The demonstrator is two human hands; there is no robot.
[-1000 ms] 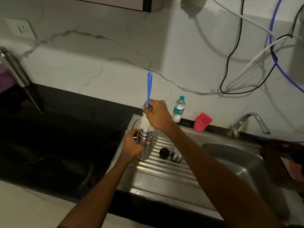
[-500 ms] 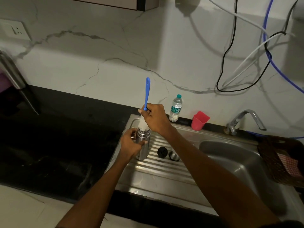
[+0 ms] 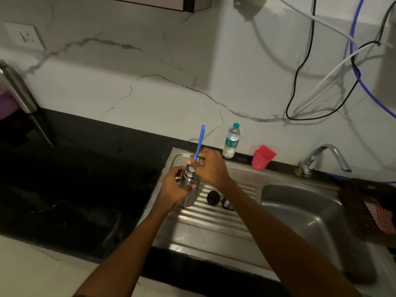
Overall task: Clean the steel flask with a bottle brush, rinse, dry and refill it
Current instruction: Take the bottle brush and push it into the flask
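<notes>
Left hand (image 3: pixel 174 187) wrapping steel flask (image 3: pixel 189 187), upright on drainboard (image 3: pixel 214 224). Above that grip, right hand (image 3: pixel 211 168) pinching blue bottle brush (image 3: pixel 199 142), head sitting in the mouth. Risk: flask tipping or slipping under hard plunging; cap (image 3: pixel 213 197) lying just right.

A blue-handled brush (image 3: pixel 199 142) stands out against a white wall (image 3: pixel 150 67) veined with grey marble lines. The flask (image 3: pixel 189 185) and ridged sink (image 3: pixel 214 224) are silver steel, set in a glossy black surface (image 3: pixel 75 185). Behind them are a clear bottle (image 3: pixel 231 140) with a green cap and label, a red cup (image 3: pixel 263 157), black, white and blue cables (image 3: pixel 300 67), and a brown woven basket (image 3: pixel 362 211) holding red-checked cloth (image 3: pixel 385 215).
</notes>
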